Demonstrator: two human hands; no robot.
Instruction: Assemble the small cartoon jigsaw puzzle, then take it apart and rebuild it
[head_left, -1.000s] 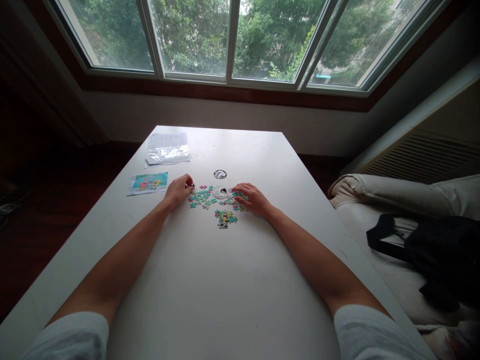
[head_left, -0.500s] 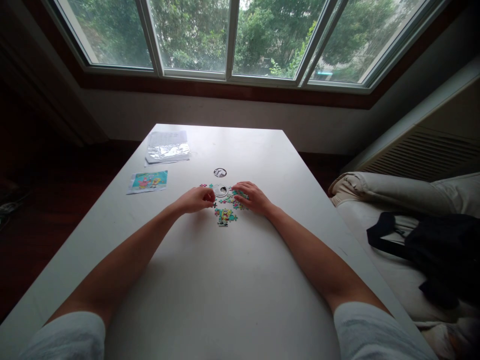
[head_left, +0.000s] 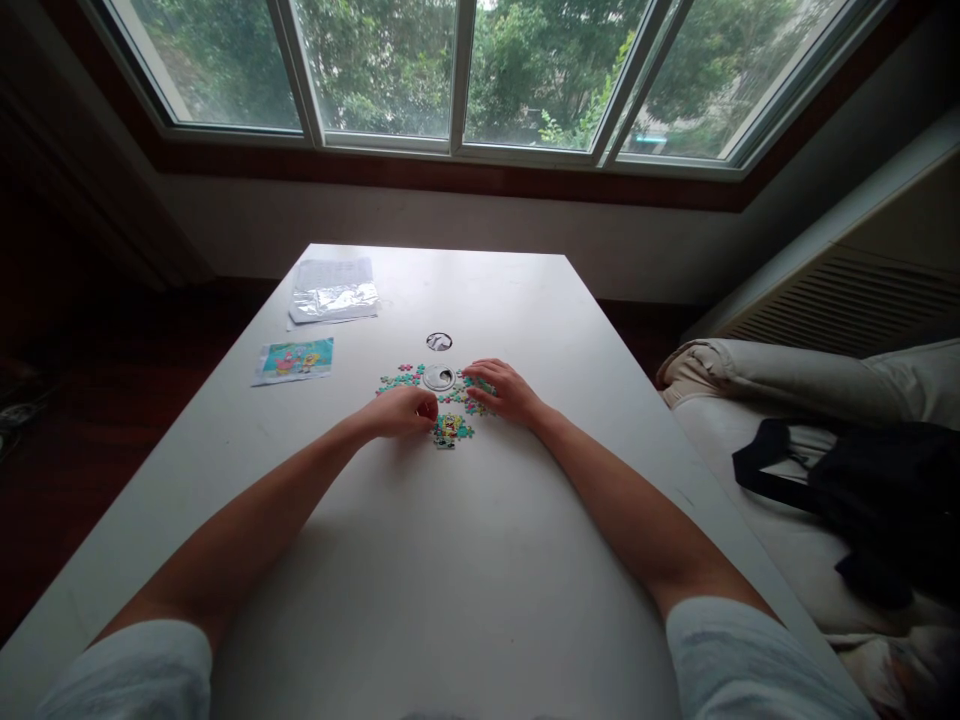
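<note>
My left hand (head_left: 405,411) is closed in a pinch at the left edge of a small joined patch of jigsaw puzzle (head_left: 451,428). The puzzle piece between its fingertips is mostly hidden by the fingers. My right hand (head_left: 507,388) rests palm down with fingers stretched out, touching loose colourful puzzle pieces (head_left: 472,396). More loose pieces (head_left: 397,380) lie beyond my left hand. Between the two hands sits a round tin (head_left: 439,377) with a pale rim. Its round lid-like disc (head_left: 439,341) lies just behind it.
On the white table (head_left: 450,580), a printed cartoon picture (head_left: 296,359) lies at the left. Behind it are papers with a shiny clear plastic bag (head_left: 334,292). A pale sofa (head_left: 720,440) holding a dark bag (head_left: 885,490) stands to the right; windows are ahead.
My left hand has moved towards me and slightly right, from the loose pieces to the joined patch, carrying a puzzle piece. My right hand has stayed almost still.
</note>
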